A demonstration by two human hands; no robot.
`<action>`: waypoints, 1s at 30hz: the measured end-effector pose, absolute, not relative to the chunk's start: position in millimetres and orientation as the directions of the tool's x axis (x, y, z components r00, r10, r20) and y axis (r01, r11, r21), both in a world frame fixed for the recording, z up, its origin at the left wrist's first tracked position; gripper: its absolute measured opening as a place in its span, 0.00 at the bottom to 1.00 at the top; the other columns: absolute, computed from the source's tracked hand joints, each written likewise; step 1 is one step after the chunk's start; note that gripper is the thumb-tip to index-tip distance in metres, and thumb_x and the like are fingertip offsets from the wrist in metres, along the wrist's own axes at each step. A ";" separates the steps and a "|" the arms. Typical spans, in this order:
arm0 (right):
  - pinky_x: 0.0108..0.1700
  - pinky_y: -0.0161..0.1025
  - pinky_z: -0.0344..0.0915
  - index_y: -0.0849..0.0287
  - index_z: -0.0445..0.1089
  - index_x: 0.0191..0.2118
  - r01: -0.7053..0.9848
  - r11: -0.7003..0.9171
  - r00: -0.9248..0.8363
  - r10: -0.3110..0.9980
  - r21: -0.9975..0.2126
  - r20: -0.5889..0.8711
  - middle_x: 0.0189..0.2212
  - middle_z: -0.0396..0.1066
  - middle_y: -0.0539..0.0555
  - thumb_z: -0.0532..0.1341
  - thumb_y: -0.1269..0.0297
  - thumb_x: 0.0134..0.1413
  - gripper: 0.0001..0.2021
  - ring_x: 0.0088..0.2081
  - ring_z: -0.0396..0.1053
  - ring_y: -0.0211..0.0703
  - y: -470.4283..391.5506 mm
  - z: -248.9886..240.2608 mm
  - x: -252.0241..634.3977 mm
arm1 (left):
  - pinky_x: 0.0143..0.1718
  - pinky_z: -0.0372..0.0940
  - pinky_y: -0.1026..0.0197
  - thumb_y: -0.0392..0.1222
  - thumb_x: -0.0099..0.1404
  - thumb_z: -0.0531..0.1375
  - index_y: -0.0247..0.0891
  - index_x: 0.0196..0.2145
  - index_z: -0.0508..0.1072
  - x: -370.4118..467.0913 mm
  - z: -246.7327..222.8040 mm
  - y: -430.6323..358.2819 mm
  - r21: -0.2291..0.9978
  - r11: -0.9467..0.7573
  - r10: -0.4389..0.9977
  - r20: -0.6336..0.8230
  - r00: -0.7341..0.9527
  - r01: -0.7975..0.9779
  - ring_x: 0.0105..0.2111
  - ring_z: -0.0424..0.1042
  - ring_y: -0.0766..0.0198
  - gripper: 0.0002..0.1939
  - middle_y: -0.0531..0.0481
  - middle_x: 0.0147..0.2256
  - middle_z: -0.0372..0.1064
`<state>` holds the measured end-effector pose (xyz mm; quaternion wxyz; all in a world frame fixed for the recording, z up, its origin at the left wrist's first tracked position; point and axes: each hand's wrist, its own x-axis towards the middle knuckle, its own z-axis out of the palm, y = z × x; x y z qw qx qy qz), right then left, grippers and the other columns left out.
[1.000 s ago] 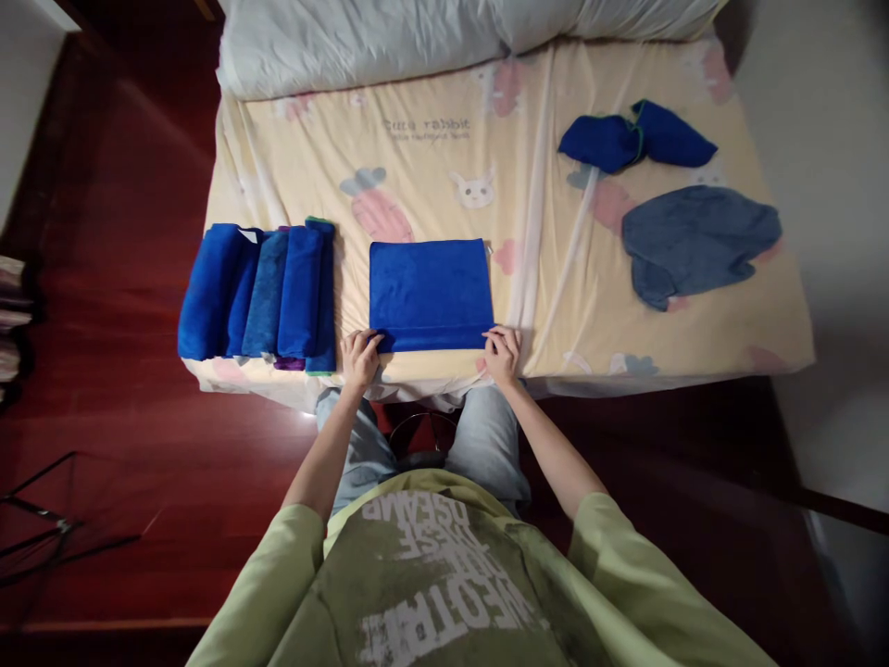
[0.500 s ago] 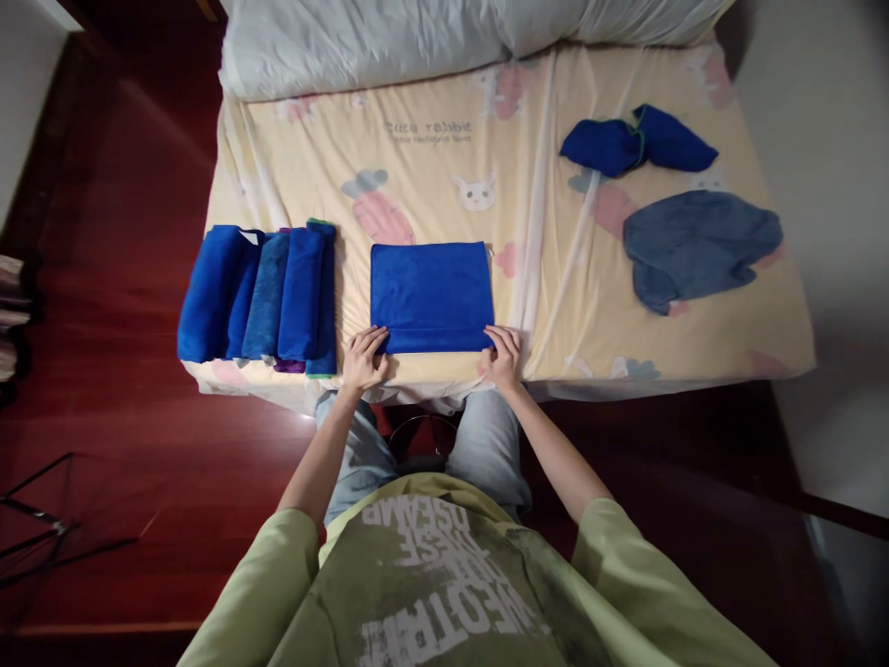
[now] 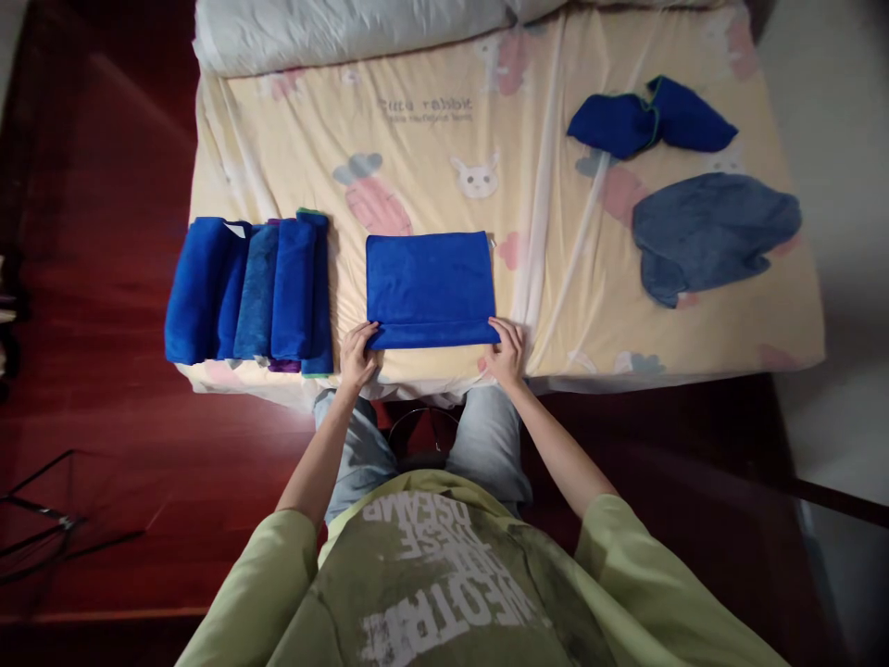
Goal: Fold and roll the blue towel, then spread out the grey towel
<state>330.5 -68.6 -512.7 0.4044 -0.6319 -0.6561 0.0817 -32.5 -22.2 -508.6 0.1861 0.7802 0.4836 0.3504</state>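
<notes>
flat bright-blue rectangular cloth: it lies before you on the yellow printed bed sheet, with a narrow strip folded at your side.
left hand: your fingers and thumb grasp the left end of this strip.
right hand: likewise, it grasps the right end.
just changed: your fingers, laid flatter there a moment ago, now curl toward the thumbs; so both ends seem well controlled.

The left forearm and right forearm slant inward toward the far side; the left hand and right hand are level, fingers bent toward their thumbs.
</notes>
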 end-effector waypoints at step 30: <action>0.36 0.39 0.68 0.64 0.74 0.38 0.672 -0.058 0.425 0.847 -0.738 0.320 0.26 0.71 0.57 0.54 0.45 0.68 0.24 0.27 0.68 0.41 -67.3 -530.9 327.4 | 0.44 0.68 0.53 0.54 0.76 0.50 0.36 0.53 0.71 -26.8 -523.7 -23.8 0.644 -0.144 0.943 0.320 -0.093 0.751 0.37 0.73 0.56 0.21 0.43 0.36 0.71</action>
